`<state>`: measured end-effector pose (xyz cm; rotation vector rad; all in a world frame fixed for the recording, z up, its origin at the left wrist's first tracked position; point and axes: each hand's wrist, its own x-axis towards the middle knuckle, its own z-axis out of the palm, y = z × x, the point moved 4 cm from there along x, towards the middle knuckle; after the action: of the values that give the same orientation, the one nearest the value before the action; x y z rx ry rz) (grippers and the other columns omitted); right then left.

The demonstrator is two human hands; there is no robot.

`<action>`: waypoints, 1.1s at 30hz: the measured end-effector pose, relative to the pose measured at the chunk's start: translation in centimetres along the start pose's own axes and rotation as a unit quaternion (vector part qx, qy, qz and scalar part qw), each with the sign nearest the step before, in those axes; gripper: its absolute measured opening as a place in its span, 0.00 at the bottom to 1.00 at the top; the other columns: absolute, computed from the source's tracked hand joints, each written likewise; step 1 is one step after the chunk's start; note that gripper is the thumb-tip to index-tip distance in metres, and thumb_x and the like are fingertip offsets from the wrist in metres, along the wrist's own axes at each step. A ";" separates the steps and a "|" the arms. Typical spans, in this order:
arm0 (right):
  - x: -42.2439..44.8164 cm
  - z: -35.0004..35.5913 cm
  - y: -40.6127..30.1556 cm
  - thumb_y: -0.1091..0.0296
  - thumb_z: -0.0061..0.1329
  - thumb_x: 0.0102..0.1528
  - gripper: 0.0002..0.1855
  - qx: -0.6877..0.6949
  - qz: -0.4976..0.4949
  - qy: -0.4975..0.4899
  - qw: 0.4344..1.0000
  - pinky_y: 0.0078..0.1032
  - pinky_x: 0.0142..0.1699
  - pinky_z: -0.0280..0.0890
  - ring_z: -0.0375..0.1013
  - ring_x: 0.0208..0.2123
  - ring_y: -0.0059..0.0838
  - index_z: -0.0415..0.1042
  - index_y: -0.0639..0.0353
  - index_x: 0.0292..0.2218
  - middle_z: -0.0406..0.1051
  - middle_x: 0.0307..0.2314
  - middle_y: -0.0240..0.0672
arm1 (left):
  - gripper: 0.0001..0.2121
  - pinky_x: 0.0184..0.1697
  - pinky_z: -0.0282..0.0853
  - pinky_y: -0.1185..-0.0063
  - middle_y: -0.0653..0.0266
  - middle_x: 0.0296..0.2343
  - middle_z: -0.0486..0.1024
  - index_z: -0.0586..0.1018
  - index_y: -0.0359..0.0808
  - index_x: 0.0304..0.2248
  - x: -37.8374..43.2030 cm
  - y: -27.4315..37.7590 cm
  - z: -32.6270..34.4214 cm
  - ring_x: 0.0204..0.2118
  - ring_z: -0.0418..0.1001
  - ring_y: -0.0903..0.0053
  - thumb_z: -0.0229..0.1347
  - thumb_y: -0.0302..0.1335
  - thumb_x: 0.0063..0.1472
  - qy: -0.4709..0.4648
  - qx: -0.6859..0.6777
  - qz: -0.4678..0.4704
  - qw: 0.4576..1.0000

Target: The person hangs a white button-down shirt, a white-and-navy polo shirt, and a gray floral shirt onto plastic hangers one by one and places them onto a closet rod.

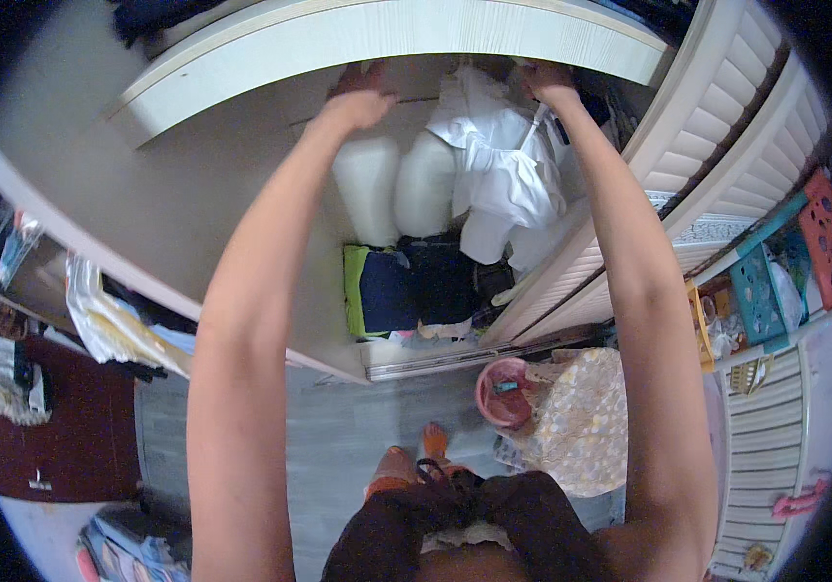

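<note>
Both arms reach up into a closet, under a white wooden shelf [416, 33]. My left hand [361, 94] is blurred and shaded near the shelf's underside, above pale trouser legs [397, 189] that hang down; its fingers are partly hidden. My right hand [547, 80] is at the shelf's lower edge, over a white garment with thin straps [514, 171]; whether it grips a hanger or a strap cannot be told. Below the hanging clothes lie dark folded clothes [416, 291] with a lime-green item [354, 291] at their left side.
Louvered folding doors [707, 124] stand at the closet's right. A pink basin [503, 393] and a patterned cloth [579, 429] are on the floor side at right. Teal and red plastic baskets [758, 295] stand on a rack far right. The closet's door track [445, 364] runs before my feet.
</note>
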<state>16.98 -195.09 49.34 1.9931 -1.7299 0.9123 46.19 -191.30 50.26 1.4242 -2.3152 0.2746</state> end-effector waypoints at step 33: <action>-84.1 -39.0 -61.5 0.74 0.43 0.47 0.14 0.547 -0.644 -0.502 0.183 0.27 0.35 0.64 0.69 0.31 0.35 0.64 0.61 0.39 0.66 0.32 0.40 | 0.12 0.34 0.66 0.78 0.58 0.28 0.75 0.73 0.31 0.36 -99.9 37.7 -24.8 0.30 0.73 0.74 0.46 0.29 0.55 0.375 -0.020 -0.768 0.518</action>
<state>63.13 -95.56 31.17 -1.9225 -1.0622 0.1775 58.18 -84.19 30.43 2.0803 0.0886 0.1693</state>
